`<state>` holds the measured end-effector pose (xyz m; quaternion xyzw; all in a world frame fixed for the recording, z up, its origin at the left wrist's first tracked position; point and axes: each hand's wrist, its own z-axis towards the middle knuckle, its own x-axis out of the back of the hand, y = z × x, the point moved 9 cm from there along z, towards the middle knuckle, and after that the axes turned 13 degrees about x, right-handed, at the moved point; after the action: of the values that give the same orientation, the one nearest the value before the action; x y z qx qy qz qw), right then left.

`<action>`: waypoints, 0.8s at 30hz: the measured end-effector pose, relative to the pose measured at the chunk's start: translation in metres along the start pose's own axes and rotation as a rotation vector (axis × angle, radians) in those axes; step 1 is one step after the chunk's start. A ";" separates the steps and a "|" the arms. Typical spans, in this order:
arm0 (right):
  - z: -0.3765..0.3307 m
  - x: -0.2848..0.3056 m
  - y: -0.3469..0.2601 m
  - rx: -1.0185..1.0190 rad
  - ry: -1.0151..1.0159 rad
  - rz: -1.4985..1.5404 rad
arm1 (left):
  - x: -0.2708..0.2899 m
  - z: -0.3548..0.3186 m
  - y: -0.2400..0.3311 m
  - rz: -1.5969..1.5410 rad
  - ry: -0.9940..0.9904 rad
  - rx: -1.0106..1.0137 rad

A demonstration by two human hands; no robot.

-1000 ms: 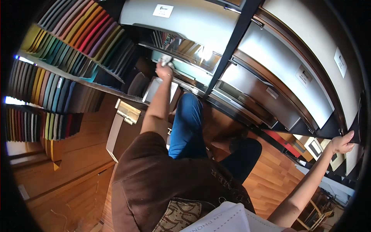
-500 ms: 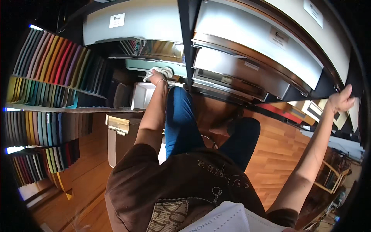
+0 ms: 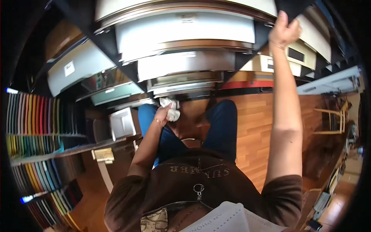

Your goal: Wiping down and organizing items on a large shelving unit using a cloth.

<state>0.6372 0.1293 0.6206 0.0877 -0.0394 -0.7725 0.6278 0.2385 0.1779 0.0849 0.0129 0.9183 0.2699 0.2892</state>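
Observation:
My left hand is closed round a crumpled white cloth. It hangs in front of the lowest panels, just above my left knee. At the upper right, my right arm is stretched out, and my right hand is closed on a black upright of the display rack, thumb pointing up. Part of its grip is hidden behind the hand. Between the two hands, the rack bears white and silver sample panels in stepped rows.
Rows of coloured fabric swatches fill the shelves at the left. A white open box stands beside my left knee. A pale green panel sits low on the rack. Wooden floor and a wooden frame lie at the right.
The view has swung to the right. My left hand has come away from the pale green panel and over my knee, still holding the cloth. My right hand remains up at the rack.

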 end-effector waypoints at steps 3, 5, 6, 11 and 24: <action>0.011 0.013 -0.004 -0.084 0.015 0.133 | -0.035 0.004 -0.021 0.201 -0.036 0.135; 0.014 0.016 -0.004 -0.106 -0.026 0.137 | -0.039 0.026 -0.035 0.409 -0.039 0.154; 0.024 0.019 -0.007 -0.157 -0.015 0.204 | -0.036 0.020 -0.026 0.486 0.020 0.109; -0.004 -0.015 -0.017 -0.189 -0.101 0.136 | -0.068 0.045 -0.054 1.238 -0.023 -0.086; 0.005 -0.004 -0.017 -0.259 -0.114 0.218 | -0.105 0.038 -0.085 1.711 -0.008 0.017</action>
<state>0.6211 0.1364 0.6235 -0.0426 0.0156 -0.7020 0.7107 0.3581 0.1052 0.0712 0.7047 0.5935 0.3885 -0.0112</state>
